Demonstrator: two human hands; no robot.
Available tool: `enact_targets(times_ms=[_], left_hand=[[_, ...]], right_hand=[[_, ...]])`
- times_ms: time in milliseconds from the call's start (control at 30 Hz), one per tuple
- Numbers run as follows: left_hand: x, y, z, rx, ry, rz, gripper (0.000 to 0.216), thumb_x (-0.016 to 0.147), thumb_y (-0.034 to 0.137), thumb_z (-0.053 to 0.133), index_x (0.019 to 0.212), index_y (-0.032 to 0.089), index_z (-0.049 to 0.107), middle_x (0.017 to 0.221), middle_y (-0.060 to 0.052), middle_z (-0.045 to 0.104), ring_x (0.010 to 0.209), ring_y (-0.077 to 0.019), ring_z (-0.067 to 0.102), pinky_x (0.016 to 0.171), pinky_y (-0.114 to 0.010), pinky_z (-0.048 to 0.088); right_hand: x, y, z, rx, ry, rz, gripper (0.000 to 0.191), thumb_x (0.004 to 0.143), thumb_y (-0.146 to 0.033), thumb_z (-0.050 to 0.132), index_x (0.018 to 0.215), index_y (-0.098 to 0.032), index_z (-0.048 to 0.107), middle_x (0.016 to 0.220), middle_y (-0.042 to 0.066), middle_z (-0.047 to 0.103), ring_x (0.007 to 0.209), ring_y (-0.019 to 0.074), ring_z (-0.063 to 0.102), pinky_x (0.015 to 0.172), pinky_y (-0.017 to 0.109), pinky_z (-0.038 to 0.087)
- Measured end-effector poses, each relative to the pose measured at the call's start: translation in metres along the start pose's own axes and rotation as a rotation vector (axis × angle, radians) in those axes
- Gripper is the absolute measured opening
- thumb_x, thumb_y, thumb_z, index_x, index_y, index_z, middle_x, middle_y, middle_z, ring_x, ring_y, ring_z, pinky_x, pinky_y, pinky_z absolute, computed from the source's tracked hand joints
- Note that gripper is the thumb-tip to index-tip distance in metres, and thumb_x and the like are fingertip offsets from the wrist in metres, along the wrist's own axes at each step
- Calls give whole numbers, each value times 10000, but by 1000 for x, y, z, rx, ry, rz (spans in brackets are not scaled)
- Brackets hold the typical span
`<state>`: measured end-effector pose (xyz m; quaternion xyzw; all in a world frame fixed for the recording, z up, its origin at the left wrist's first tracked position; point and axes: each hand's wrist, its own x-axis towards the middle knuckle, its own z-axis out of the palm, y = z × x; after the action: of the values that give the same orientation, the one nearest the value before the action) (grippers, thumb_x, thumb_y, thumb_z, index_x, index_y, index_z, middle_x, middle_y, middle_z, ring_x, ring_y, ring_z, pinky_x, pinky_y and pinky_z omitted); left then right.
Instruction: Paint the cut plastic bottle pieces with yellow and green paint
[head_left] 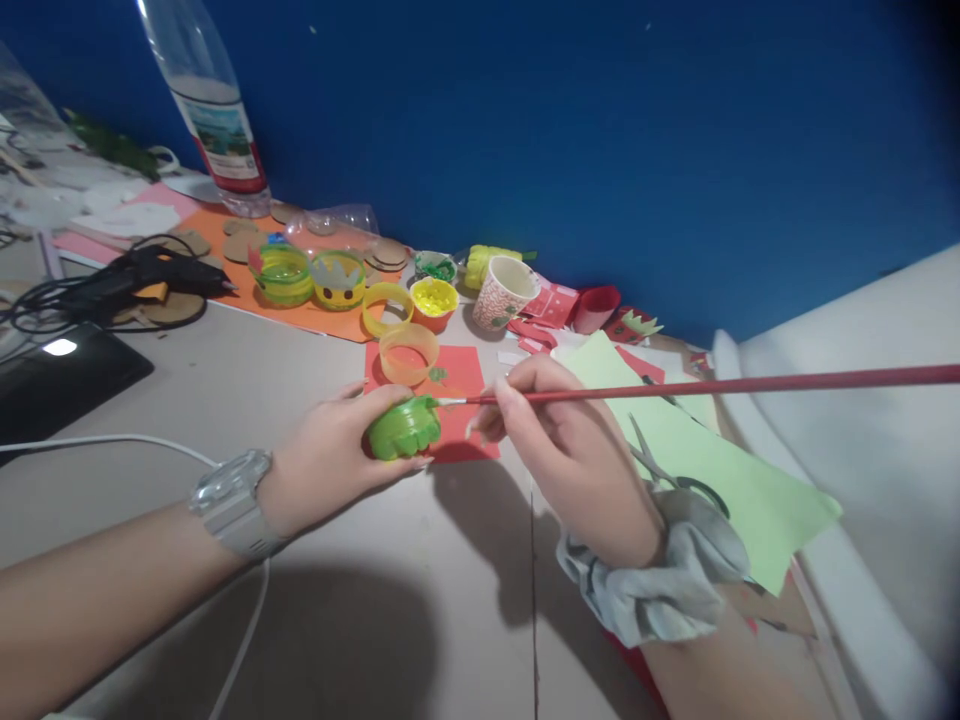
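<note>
My left hand grips a green-painted bottle bottom with a lobed edge, tilted on its side above a red paper sheet. Between the thumb and fingers of my right hand is a thin paintbrush with a red handle. The bristle end meets, or nearly meets, the lobed edge of the green piece. Just beyond my hands stand an orange-tinted plastic ring and a yellow ring. A small cup of yellow paint is behind them, and a cup with green paint sits farther back.
At left lie a black glue gun, a black device and a white cable. A tall plastic bottle and a patterned paper cup stand near the blue wall. Scissors rest on green paper at right.
</note>
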<state>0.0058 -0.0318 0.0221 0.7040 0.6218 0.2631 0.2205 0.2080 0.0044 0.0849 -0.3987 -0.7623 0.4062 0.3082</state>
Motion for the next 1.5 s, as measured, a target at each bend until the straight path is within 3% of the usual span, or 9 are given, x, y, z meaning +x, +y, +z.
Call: enact_targets(times_ms=[133, 267, 333, 500, 700, 933, 1267, 1367, 1500], left_hand=[[1, 0, 0, 1, 1, 15, 482, 791, 526, 649, 1156, 213, 607, 1052, -80, 706, 979, -292, 652, 809, -389, 510], [1, -1, 0, 2, -15, -2, 559, 749, 579, 688, 1171, 224, 594, 1078, -76, 698, 989, -299, 647, 816, -400, 511], [1, -1, 0, 2, -14, -9, 574, 741, 573, 698, 1183, 224, 588, 1086, -78, 696, 990, -304, 651, 819, -407, 511], [0, -1, -2, -7, 4, -10, 553, 753, 569, 683, 1168, 213, 604, 1063, -85, 704, 948, -298, 670, 807, -398, 520], [1, -2, -3, 21, -8, -20, 602, 727, 576, 707, 1204, 223, 602, 1164, -98, 684, 1018, -312, 661, 863, -410, 531], [1, -4, -2, -5, 5, -5, 584, 736, 579, 699, 1186, 220, 604, 1171, -104, 685, 1025, -313, 658, 892, -438, 530], [-3, -2, -6, -119, 102, 6, 586, 716, 600, 713, 1135, 208, 593, 1056, -79, 702, 919, -271, 682, 839, -380, 565], [-3, -1, -6, -196, 43, -19, 623, 693, 592, 728, 1157, 203, 581, 1086, -91, 701, 928, -288, 686, 771, -377, 587], [-1, 0, -4, -245, -49, -39, 636, 674, 592, 733, 1158, 201, 600, 1076, -102, 712, 890, -301, 697, 674, -369, 598]], right_hand=[[-2, -6, 0, -31, -115, -22, 201, 1012, -322, 448, 899, -220, 579, 848, -13, 674, 790, 123, 668, 696, 242, 519], [0, -6, -5, -85, -14, 28, 223, 1008, -338, 459, 835, -217, 532, 777, -24, 670, 724, 118, 659, 647, 236, 507], [1, -4, -7, -16, 6, 29, 227, 1007, -348, 461, 831, -219, 524, 766, -25, 670, 711, 114, 657, 664, 237, 524], [9, 16, -7, 262, -152, 71, 210, 995, -365, 481, 864, -213, 539, 828, -1, 701, 794, 133, 695, 751, 265, 569], [24, 49, -20, 257, -69, 191, 228, 976, -381, 509, 824, -210, 505, 719, -4, 689, 690, 132, 681, 685, 259, 557], [24, 65, -8, 619, -103, 163, 275, 914, -431, 596, 788, -217, 477, 655, -20, 681, 588, 121, 643, 590, 239, 514], [30, 88, -2, 781, 205, 203, 268, 901, -447, 586, 859, -185, 616, 713, 17, 700, 654, 120, 657, 662, 239, 545], [30, 91, 6, 701, 227, 241, 374, 895, -520, 563, 880, -156, 647, 720, 49, 710, 680, 141, 674, 722, 269, 557], [31, 93, 13, 546, 224, 230, 416, 903, -555, 540, 912, -150, 637, 723, 52, 707, 656, 143, 669, 685, 266, 552]])
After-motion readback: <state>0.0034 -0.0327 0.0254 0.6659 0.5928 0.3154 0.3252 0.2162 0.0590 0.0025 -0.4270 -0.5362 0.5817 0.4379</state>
